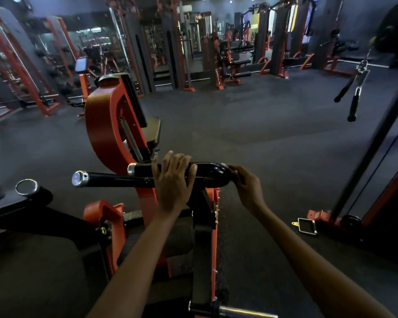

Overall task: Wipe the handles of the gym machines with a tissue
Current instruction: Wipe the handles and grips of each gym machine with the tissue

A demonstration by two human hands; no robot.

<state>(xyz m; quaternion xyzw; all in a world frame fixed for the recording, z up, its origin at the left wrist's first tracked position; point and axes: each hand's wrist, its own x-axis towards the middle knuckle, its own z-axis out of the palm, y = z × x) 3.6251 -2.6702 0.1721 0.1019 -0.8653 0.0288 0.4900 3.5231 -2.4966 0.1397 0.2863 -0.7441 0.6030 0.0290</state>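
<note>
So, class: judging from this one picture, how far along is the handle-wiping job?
Done: nothing provable; no handle shows wipe marks. In hand: the left hand lies across the black U-shaped handle while the right hand grips its bend; no tissue is visible. Left: the hanging cable handles and stirrup handle sit untouched.

Handle (207, 172): glossy black U-shaped bar, lower centre of frame, lying roughly horizontal. Two arms run left from bend at right; each ends in chrome cap. Lower arm longer, cap at centre left; upper arm shorter. Mounted on black post with orange frame below. Tissue: can't make it out in dim light.
</note>
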